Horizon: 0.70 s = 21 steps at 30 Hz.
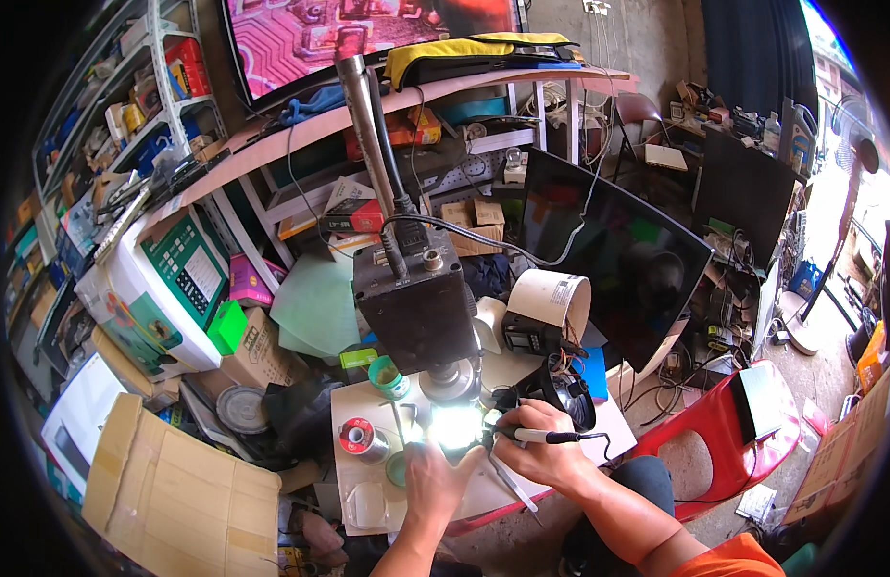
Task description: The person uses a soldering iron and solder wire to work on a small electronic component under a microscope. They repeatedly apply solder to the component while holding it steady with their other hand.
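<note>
My right hand (541,444) is closed around a soldering iron (549,437) with a white and black handle, its tip end pointing left toward the light. A dark cord trails from its back end. My left hand (433,483) sits at the near side of a glaring bright spot (456,427), fingers bent; glare hides the fingertips and the work under them. Over that spot stands a black camera microscope (416,298) with its lens pointing down. A slim metal tool (512,486), perhaps tweezers, slants across the table (464,510) between my hands.
A solder spool (364,439) and a green-labelled jar (387,377) stand left of the light. At the back a large screen (368,43) shows an enlarged pink circuit board. A dark flat panel (613,245) leans behind; a red chair (724,433) stands right, an opened carton (180,490) left.
</note>
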Available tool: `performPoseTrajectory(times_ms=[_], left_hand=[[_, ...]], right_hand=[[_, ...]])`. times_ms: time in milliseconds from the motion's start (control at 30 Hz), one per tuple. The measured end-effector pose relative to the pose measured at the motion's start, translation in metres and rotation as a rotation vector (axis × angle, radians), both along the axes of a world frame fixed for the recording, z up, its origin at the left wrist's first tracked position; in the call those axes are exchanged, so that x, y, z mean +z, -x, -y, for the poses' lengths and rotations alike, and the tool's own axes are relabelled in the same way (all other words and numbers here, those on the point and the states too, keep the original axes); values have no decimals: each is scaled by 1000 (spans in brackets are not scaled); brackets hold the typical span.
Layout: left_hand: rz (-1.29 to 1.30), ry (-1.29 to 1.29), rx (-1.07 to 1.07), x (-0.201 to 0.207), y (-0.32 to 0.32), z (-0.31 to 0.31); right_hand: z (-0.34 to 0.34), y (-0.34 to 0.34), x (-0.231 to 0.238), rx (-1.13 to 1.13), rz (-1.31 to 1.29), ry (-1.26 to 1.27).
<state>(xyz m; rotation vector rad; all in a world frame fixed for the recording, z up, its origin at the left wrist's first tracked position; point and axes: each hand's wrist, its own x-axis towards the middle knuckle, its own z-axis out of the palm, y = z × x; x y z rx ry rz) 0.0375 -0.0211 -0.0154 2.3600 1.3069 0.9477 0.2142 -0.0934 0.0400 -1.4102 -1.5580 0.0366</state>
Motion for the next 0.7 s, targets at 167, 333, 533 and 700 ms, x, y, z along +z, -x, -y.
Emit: performPoseTrajectory(times_ms=[167, 333, 533, 700], left_hand=[[3, -8, 4, -2, 0, 0], [7, 15, 0, -1, 0, 0], [-1, -12, -5, -1, 0, 0], [0, 5, -2, -1, 0, 0]], right_hand=[[1, 1, 1, -11, -6, 4], [0, 1, -1, -23, -42, 19], [1, 1, 1, -20, -34, 25], [1, 1, 1, -6, -28, 17]])
